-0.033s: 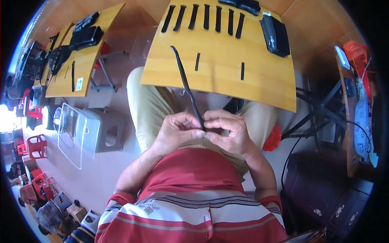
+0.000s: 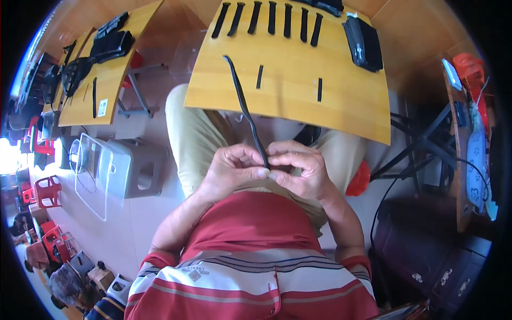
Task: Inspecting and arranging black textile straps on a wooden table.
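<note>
A long, narrow black strap [image 2: 244, 104] rises from my fingers and slants up to the left, its far end over the table. The thumb and fingers of my left hand [image 2: 232, 166] pinch its lower end. From the other side, my right hand [image 2: 300, 168] closes on the same end, thumb tips almost meeting. Fingers hide the very end of the strap. Both hands are above my lap, in front of the near table edge. On the table [image 2: 224, 93] lie two short black strips, one on the left [image 2: 260, 77] and one on the right [image 2: 319, 89].
Several black straps [image 2: 272, 17] lie in a row along the table's far side. A folded black bundle [image 2: 362, 42] rests at its right edge. To the left stand a second table [image 2: 109, 66] with black items and a grey plastic stool [image 2: 141, 170]. Dark table legs [image 2: 413, 144] stand at right.
The table and straps sit slightly higher in the picture. My hands keep the same hold on the strap, with barely any finger movement.
</note>
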Motion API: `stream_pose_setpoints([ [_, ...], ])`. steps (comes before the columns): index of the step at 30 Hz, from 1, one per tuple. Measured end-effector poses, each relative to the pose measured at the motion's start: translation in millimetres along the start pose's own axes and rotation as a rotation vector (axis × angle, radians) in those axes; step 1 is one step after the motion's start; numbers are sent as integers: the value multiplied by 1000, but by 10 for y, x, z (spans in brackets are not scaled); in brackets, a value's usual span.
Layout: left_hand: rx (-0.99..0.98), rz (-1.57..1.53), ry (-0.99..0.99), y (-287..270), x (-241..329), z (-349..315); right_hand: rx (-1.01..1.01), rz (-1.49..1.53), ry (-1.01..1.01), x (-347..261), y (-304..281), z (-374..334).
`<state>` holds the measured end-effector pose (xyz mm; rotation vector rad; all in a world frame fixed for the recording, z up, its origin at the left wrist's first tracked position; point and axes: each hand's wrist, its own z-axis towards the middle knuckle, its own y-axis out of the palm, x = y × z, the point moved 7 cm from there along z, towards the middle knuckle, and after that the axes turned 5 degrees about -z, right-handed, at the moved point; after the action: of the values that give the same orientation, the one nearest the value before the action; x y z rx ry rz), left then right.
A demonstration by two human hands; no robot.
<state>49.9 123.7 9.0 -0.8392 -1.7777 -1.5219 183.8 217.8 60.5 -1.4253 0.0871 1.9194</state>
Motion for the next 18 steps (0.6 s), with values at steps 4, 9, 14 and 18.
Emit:
stream_pose_setpoints([
  [4, -10, -1, -43, -43, -11, -19, -8, 41, 19, 53, 30, 0],
  [9, 5, -26, -38, -47, -12, -57, -24, 27, 17, 72, 69, -6],
  [14, 7, -40, -39, -80, -45, -88, -35, 23, 13, 83, 106, -19],
  [18, 15, -33, -56, -97, -55, -104, -54, 54, 87, 109, 132, -22],
])
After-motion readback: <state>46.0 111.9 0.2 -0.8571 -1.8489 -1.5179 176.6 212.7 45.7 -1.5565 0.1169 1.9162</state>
